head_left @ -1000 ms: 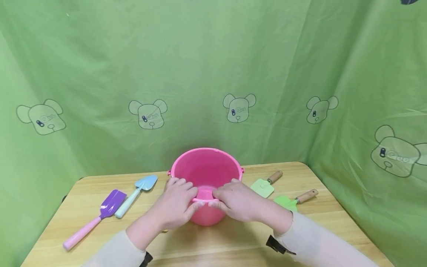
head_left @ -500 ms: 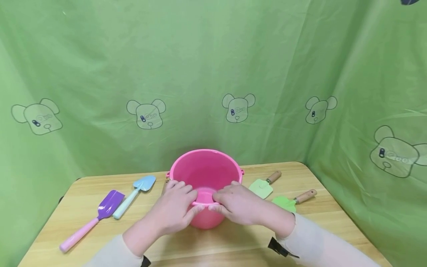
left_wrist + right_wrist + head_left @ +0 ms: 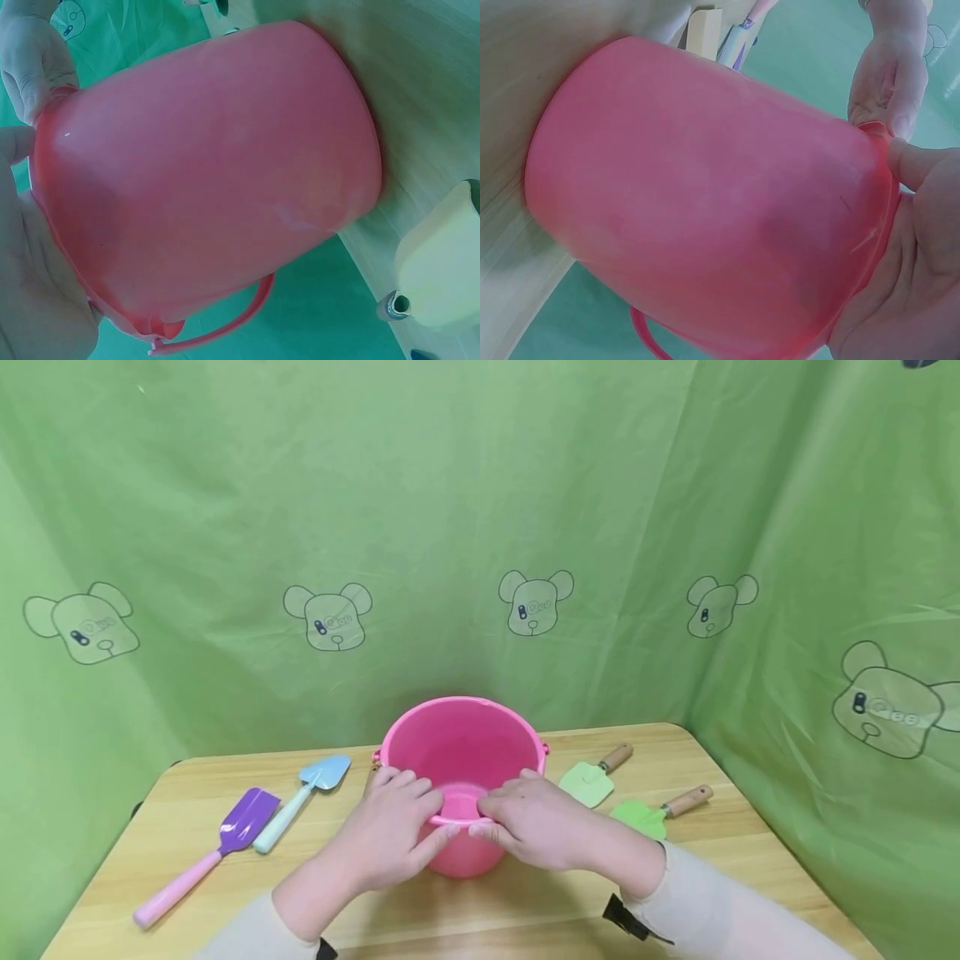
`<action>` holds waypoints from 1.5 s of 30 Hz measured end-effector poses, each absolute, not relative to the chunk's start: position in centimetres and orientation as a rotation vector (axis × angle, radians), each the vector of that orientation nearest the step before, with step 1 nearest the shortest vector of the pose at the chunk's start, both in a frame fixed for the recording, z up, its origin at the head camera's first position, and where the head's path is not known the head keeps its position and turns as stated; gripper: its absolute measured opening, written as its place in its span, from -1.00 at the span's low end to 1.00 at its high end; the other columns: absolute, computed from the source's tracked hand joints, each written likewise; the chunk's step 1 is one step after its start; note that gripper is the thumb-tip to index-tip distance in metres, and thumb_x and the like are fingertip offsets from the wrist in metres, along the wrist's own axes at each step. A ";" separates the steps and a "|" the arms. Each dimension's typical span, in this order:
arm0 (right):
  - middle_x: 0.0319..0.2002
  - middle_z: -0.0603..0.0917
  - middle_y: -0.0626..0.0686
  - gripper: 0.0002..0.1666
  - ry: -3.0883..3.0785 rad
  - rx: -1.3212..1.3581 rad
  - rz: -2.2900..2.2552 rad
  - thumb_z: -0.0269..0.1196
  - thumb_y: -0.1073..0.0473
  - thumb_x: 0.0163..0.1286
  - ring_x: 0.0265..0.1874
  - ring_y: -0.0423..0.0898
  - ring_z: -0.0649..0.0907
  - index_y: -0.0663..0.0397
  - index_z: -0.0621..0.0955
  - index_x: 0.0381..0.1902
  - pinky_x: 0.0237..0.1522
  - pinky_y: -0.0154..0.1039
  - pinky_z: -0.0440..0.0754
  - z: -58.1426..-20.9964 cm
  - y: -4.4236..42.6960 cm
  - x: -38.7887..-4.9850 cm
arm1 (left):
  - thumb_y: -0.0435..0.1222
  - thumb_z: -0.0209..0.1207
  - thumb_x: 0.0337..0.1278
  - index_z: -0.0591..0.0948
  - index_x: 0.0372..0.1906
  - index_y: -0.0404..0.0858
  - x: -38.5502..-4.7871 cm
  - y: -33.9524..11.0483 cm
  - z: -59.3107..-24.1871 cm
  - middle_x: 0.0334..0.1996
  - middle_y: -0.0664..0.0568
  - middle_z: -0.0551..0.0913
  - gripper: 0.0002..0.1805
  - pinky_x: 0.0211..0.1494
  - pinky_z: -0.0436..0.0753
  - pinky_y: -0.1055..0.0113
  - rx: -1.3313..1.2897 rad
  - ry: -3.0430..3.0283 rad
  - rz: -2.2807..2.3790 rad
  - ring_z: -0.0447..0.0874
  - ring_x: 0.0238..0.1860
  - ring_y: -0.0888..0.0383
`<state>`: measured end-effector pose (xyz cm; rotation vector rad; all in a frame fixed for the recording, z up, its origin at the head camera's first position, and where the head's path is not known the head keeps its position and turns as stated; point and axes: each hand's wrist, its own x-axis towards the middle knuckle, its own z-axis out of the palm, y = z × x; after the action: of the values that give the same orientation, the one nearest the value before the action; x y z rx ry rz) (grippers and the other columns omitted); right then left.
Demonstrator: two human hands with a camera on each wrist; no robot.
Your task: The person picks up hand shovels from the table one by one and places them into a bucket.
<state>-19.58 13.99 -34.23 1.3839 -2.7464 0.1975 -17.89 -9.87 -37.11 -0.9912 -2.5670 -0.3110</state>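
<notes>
A pink bucket (image 3: 465, 735) stands on the table with its mouth up. Both hands hold its near rim side by side. My left hand (image 3: 393, 831) grips the rim left of the middle, fingers over into the bucket and thumb outside. On the other side my right hand (image 3: 536, 822) grips the rim the same way, the two thumbs almost meeting. In the left wrist view, the bucket's wall (image 3: 210, 172) is smooth and its handle (image 3: 225, 326) hangs at the far side. A cream-yellow shovel blade (image 3: 442, 259) lies beside the bucket, mostly hidden by my left hand in the head view.
Left on the wooden table (image 3: 315, 877) lie a purple shovel (image 3: 249, 818) with a pink handle and a light blue trowel (image 3: 326, 772). To the right are a pale green shovel (image 3: 588, 783) and a brighter green one (image 3: 637, 816), both wooden-handled. Green curtain (image 3: 435, 510) surrounds the table.
The bucket and both hands have shifted slightly toward me, mostly in the first half second. Both hands keep their hold on the rim.
</notes>
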 end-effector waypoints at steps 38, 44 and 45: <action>-0.61 0.29 -0.25 -0.57 -2.757 1.375 0.195 0.01 -0.21 0.55 -0.53 -0.24 0.33 -0.23 0.36 -0.51 -0.24 -0.24 0.28 -34.4 14.0 -19.6 | 0.05 0.15 0.24 0.57 -0.28 -0.04 -18.7 -11.5 -35.3 -0.33 0.22 0.53 -0.74 0.14 0.33 0.06 -1.031 -2.488 -0.399 0.44 -0.17 0.23; -0.61 0.29 -0.25 -0.56 -2.758 1.372 0.190 -0.03 -0.24 0.56 -0.54 -0.24 0.33 -0.23 0.36 -0.51 -0.24 -0.24 0.28 -34.3 14.0 -19.5 | 0.07 0.13 0.28 0.64 -0.14 -0.06 -18.6 -12.3 -34.7 -0.17 0.19 0.62 -0.68 0.16 0.31 0.05 -0.984 -2.486 -0.389 0.51 0.00 0.16; -0.61 0.29 -0.25 -0.55 -2.757 1.373 0.188 -0.04 -0.26 0.56 -0.54 -0.24 0.33 -0.23 0.36 -0.51 -0.23 -0.24 0.28 -34.3 14.0 -19.5 | 0.08 0.11 0.29 0.64 -0.12 -0.05 -18.6 -12.5 -34.7 -0.15 0.20 0.63 -0.67 0.17 0.30 0.05 -0.973 -2.489 -0.387 0.50 0.03 0.15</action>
<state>-19.51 14.01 -34.30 1.3734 -2.7569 0.1885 -18.56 -12.49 -34.66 -0.9729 -2.4892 -0.3868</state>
